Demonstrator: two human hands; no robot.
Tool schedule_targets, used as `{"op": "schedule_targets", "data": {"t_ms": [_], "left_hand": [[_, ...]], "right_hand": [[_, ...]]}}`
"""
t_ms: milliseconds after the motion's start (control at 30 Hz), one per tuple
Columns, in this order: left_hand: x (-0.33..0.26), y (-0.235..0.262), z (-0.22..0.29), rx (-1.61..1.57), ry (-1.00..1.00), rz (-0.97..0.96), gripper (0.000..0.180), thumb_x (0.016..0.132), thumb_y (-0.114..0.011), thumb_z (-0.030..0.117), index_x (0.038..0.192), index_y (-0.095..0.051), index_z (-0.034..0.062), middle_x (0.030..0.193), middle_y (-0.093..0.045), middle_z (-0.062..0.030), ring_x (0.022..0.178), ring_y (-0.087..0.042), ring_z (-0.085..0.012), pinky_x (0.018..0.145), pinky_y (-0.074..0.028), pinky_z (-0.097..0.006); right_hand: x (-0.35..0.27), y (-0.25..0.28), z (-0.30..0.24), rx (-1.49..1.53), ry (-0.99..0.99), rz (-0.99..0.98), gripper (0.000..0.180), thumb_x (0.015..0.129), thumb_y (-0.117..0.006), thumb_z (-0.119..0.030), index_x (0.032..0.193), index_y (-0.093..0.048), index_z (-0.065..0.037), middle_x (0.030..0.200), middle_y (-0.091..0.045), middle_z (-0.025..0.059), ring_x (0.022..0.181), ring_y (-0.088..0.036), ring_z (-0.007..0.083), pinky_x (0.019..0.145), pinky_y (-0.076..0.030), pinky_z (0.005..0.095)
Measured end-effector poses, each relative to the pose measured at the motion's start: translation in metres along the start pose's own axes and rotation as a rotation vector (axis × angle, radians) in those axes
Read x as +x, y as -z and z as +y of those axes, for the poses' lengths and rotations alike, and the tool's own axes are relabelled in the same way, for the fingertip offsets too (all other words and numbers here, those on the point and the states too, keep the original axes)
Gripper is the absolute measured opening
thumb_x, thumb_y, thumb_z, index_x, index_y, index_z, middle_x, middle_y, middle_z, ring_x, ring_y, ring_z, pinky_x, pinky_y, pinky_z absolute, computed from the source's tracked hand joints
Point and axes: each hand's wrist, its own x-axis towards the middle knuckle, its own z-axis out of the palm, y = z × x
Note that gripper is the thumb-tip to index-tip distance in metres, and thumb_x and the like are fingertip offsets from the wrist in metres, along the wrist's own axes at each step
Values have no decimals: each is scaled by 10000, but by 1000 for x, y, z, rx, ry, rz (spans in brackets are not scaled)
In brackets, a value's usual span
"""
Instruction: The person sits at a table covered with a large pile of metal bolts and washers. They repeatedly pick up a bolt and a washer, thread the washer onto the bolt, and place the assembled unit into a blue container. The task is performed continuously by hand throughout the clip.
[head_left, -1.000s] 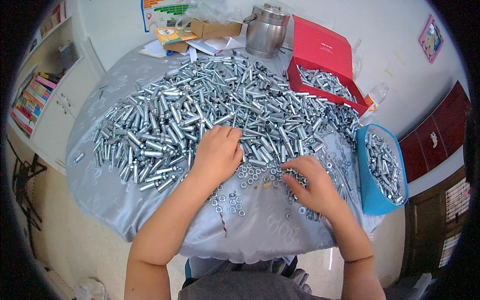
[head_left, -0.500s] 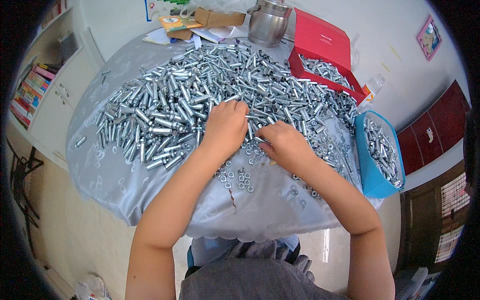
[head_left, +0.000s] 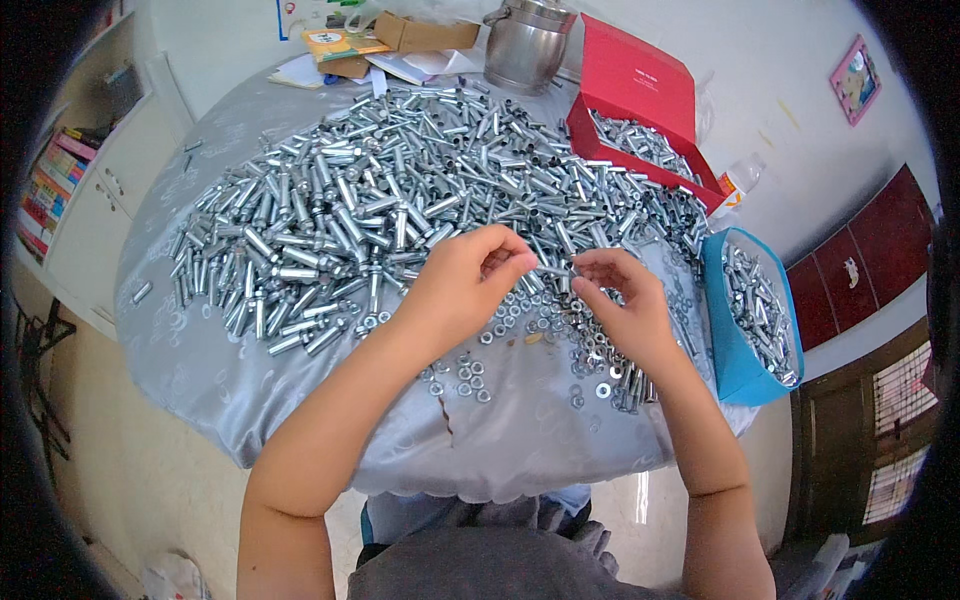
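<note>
A wide heap of silvery expansion bolts and sleeves (head_left: 330, 200) covers the middle of the table. At its near edge my left hand (head_left: 470, 290) is closed, thumb and forefinger pinched at one end of a slim silvery bolt (head_left: 553, 270). My right hand (head_left: 635, 305) pinches the other end, its remaining fingers curled; the fingertips partly hide the piece. Loose hex nuts (head_left: 468, 378) lie on the cloth below my left hand. More nuts and washers (head_left: 590, 350) are gathered under my right hand, beside a small bunch of bolts (head_left: 632, 388).
The table wears a shiny grey cloth (head_left: 330, 440). To the right stands a blue fabric bin (head_left: 745, 355) full of bolts. Behind it are an open red box (head_left: 640, 75) holding metal parts and a plastic bottle (head_left: 740, 178). A steel pot (head_left: 528, 50) and cardboard (head_left: 425, 35) sit at the back.
Both hands have come away from the heap toward me and the right. They now meet at a bolt between their fingertips. The whole view has shifted slightly.
</note>
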Motion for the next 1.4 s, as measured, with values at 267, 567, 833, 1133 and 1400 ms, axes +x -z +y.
{"op": "schedule_targets", "data": {"t_ms": [267, 567, 833, 1133, 1400], "left_hand": [[-3, -10, 4, -125, 140, -38, 123, 806, -612, 123, 858, -593, 13, 743, -568, 5, 658, -490, -48, 591, -393, -198], [-3, -19, 7, -98, 171, -45, 81, 797, -607, 73, 851, -598, 13, 761, -584, -4, 674, -514, -49, 613, -410, -192], [-4, -17, 18, -224, 288, -101, 88, 803, -585, 35, 865, -585, -27, 808, -604, -56, 763, -556, -86, 715, -438, -220], [-5, -23, 11, 52, 99, -21, 124, 787, -619, 50, 885, -593, -22, 758, -625, -52, 681, -572, -86, 627, -457, -214], [-18, -29, 19, -325, 344, -139, 395, 756, -631, -19, 1133, -516, -9, 836, -657, -115, 763, -611, -96, 663, -469, -190]], "right_hand": [[-5, 11, 6, -9, 112, -80, 195, 747, -614, -6, 941, -595, -15, 887, -599, 104, 817, -584, 196, 733, -454, 281], [-15, 20, 12, -18, 144, -143, 210, 735, -607, 23, 941, -594, -14, 913, -600, 122, 853, -590, 240, 762, -466, 319], [-19, 25, 8, 111, 77, -164, 210, 748, -584, 43, 952, -591, -7, 911, -594, 127, 872, -587, 237, 740, -480, 308], [-23, 20, 11, 152, 66, -98, 223, 745, -613, 19, 965, -586, -10, 916, -593, 126, 848, -591, 245, 722, -481, 305], [-27, 18, 6, 129, 160, -149, 252, 734, -642, -14, 980, -584, -22, 903, -602, 110, 809, -597, 254, 687, -477, 318]]}}
